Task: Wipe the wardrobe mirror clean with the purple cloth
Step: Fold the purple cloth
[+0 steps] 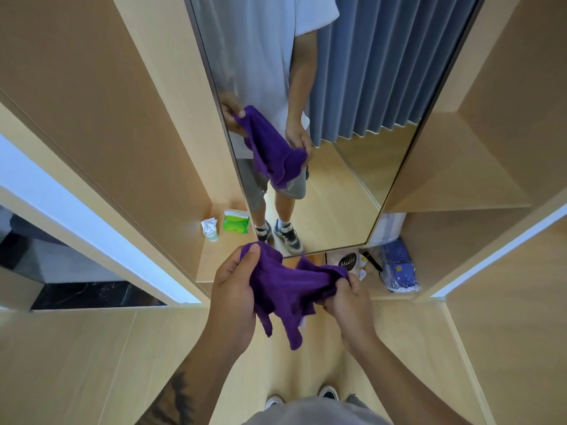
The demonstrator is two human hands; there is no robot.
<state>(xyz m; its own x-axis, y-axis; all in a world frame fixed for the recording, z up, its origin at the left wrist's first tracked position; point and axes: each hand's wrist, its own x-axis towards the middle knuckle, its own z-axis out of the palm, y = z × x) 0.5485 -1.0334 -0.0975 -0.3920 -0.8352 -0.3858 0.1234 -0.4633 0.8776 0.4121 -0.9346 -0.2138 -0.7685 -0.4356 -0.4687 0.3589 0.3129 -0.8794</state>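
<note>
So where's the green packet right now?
The green packet sits low and left of the mirror, on the wooden shelf beside a small white cup.

Soft, matt, ribbed fabric in the purple cloth (pixel 285 289). Glossy glass in the mirror (pixel 352 148) with a thin metal-looking edge, set among smooth, pale, wood-grain wardrobe panels (pixel 107 118) (faint satin sheen). Shiny plastic wrap on the green tissue pack (pixel 235 223).
</note>
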